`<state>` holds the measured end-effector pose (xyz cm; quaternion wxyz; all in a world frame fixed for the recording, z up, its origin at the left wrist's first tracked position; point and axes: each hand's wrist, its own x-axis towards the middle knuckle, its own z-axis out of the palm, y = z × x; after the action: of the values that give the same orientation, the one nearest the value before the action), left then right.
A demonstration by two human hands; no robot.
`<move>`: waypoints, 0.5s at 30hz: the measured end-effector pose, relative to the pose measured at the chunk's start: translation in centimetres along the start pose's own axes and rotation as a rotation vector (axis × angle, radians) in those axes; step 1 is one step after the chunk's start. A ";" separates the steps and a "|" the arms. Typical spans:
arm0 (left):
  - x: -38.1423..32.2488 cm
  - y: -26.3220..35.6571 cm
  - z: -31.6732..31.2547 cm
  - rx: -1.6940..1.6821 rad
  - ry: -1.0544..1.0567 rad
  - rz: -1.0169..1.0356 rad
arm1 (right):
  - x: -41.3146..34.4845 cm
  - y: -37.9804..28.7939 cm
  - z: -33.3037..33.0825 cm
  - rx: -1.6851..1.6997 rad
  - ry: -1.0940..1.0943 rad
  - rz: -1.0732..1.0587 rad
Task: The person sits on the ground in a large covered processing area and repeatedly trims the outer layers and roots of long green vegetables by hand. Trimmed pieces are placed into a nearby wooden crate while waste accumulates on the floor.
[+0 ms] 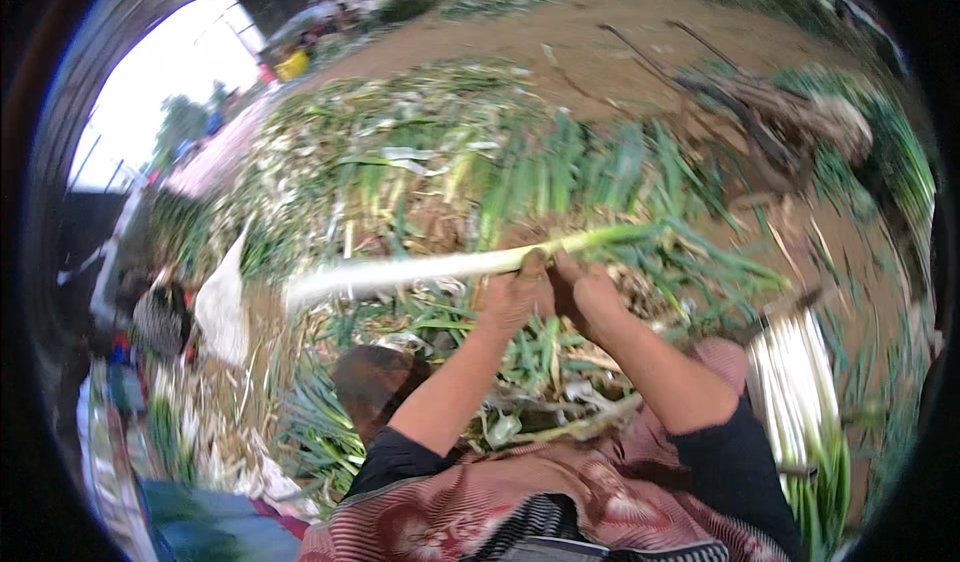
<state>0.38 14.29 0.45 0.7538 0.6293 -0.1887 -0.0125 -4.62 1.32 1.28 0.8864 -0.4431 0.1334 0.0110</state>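
Note:
A long large green onion (420, 268) lies crosswise in front of me, its white shank pointing left and its green leaves trailing right. My left hand (517, 292) grips it near where the white turns green. Close beside it, my right hand (589, 288) has its fingers at the start of the green part; blur hides the exact hold. Beyond the hands spreads a pile of untrimmed green onions (577, 164), leaves towards me. Stripped leaves and peelings (517, 359) litter the ground below my forearms and between my knees.
At my right, a bundle of clean white-stemmed green onions (795, 382) rests against a metal frame (799, 472). A long-handled cart or tool (742, 111) lies on the bare soil at upper right. To the left are a white sack (225, 303) and a dark patterned object (161, 318).

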 end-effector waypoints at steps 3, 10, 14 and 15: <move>3.6 3.0 -0.9 -0.302 0.092 0.120 | -1.4 -2.2 0.9 -0.615 -0.034 -0.594; 5.6 2.8 -4.3 -0.536 0.256 -0.122 | 6.3 5.2 2.0 -1.233 -0.071 -0.799; 8.9 3.1 -8.8 -0.403 0.407 -0.211 | 8.9 6.7 3.7 -1.256 -0.176 -0.413; 9.8 3.1 -10.9 -0.320 0.439 -0.250 | 9.0 7.6 3.5 -1.265 -0.194 -0.355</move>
<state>12.08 22.70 4.57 0.8587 0.5086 0.0625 0.0015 3.83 7.83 -4.87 0.4516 -0.8904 -0.0541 -0.0190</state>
